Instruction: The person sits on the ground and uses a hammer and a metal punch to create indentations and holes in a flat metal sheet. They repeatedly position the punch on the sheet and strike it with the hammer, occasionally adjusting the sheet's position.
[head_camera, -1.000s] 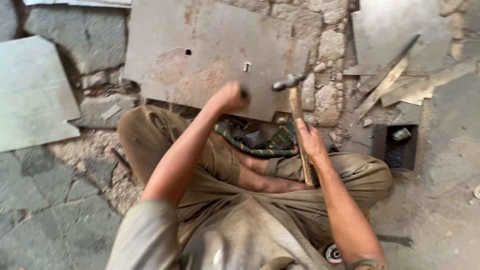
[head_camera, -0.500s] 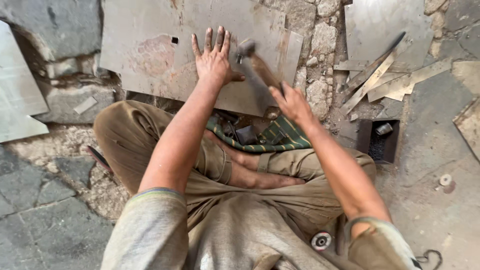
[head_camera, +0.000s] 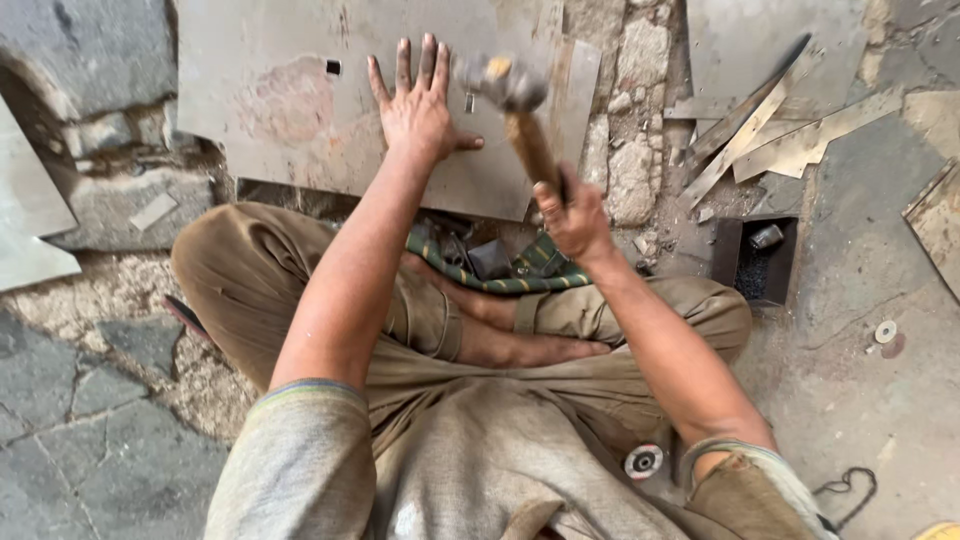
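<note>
On the metal sheet (head_camera: 290, 110) your left hand (head_camera: 420, 105) lies flat, grip released; your right hand (head_camera: 572, 215) clenches the hammer (head_camera: 512, 105) above it.

There is a single view, from the seated person's head, looking steeply down and forward over crossed legs. It sits close, taking in both forearms, the metal sheet (head_camera: 300, 110) ahead and the stone floor (head_camera: 90, 450) around.
</note>
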